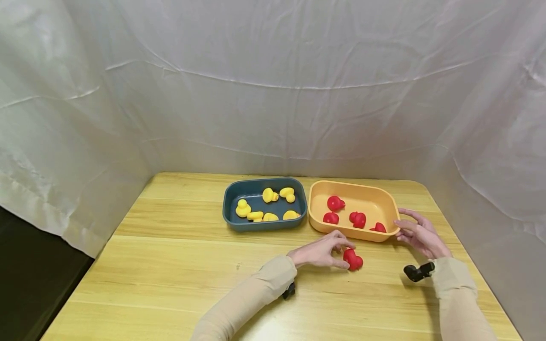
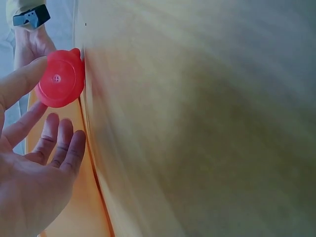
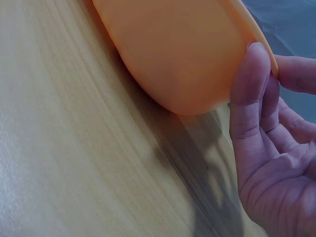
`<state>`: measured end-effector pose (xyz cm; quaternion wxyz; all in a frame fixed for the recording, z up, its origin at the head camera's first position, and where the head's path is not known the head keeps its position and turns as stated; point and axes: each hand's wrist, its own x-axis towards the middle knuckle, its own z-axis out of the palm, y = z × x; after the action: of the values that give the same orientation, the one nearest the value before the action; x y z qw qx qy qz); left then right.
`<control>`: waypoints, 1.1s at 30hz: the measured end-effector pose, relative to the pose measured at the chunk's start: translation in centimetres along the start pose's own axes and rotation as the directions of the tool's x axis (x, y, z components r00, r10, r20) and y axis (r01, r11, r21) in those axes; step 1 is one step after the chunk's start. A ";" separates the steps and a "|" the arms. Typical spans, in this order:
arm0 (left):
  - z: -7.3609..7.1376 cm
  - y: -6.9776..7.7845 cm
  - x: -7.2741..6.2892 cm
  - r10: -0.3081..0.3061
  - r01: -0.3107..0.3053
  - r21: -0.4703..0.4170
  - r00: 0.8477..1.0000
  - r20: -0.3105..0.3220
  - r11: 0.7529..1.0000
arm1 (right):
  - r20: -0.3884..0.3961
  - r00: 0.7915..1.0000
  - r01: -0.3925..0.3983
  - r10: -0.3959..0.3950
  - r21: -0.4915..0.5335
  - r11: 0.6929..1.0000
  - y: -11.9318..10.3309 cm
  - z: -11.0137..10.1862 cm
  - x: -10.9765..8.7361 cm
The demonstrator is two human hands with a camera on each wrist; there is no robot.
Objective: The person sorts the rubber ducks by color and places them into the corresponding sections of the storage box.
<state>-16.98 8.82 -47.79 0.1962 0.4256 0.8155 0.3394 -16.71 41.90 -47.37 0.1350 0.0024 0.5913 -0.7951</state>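
My left hand pinches a red toy duck between thumb and forefinger, in front of the orange tub. In the left wrist view the flat round base of this duck faces the camera, and the other fingers are spread below it. At the right end of the orange tub, my right hand grips the rim. The right wrist view shows the thumb against the tub's outer wall and a finger over its edge. Inside the tub lie several red ducks.
To the left of the orange tub stands a dark blue tub with several yellow ducks in it. Both are near the back edge of the wooden table. Pale fabric hangs behind and at the sides.
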 end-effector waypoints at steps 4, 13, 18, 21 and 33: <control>0.0 -0.1 0.0 -0.013 0.013 -0.023 1.000 -0.013 1.000 | 0.003 1.000 0.002 -0.002 -0.002 1.000 0.0 0.0 0.0; 0.0 -0.4 0.3 -0.002 0.002 0.003 0.999 -0.051 1.000 | 0.004 1.000 0.004 -0.004 0.000 1.000 0.0 -0.1 0.1; -0.1 -0.4 0.4 -0.009 0.007 -0.018 0.998 -0.065 1.000 | 0.006 1.000 0.005 -0.005 0.005 1.000 0.1 -0.1 0.1; -0.2 -0.4 0.4 -0.016 0.014 -0.032 0.998 -0.067 0.999 | 0.006 1.000 0.004 -0.004 0.008 1.000 0.1 -0.1 0.1; -0.1 -0.4 0.4 -0.017 0.011 -0.062 0.995 -0.096 0.998 | -0.004 1.000 0.004 -0.004 0.002 1.000 0.0 0.0 0.0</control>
<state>-17.47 8.93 -48.00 0.1720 0.3968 0.8162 0.3831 -16.75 41.87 -47.37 0.1325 0.0030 0.5908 -0.7958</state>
